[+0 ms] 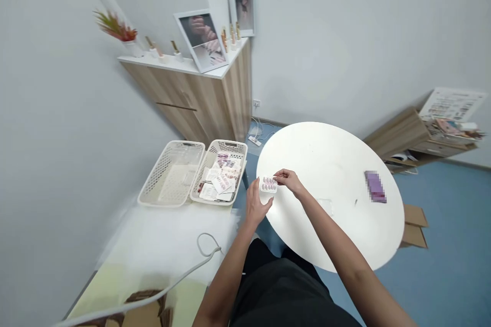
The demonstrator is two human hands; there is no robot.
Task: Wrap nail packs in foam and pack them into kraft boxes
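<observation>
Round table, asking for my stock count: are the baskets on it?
No, the left basket and right basket sit off to the left, apart from the round table.

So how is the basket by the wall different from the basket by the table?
The basket by the wall holds one flat pale sheet, while the basket by the table holds a messy pile of printed cards. You can see much of the bottom of the basket by the wall, but cards cover the bottom of the basket by the table. Both are white, with holes in their sides, and sit side by side.
</observation>
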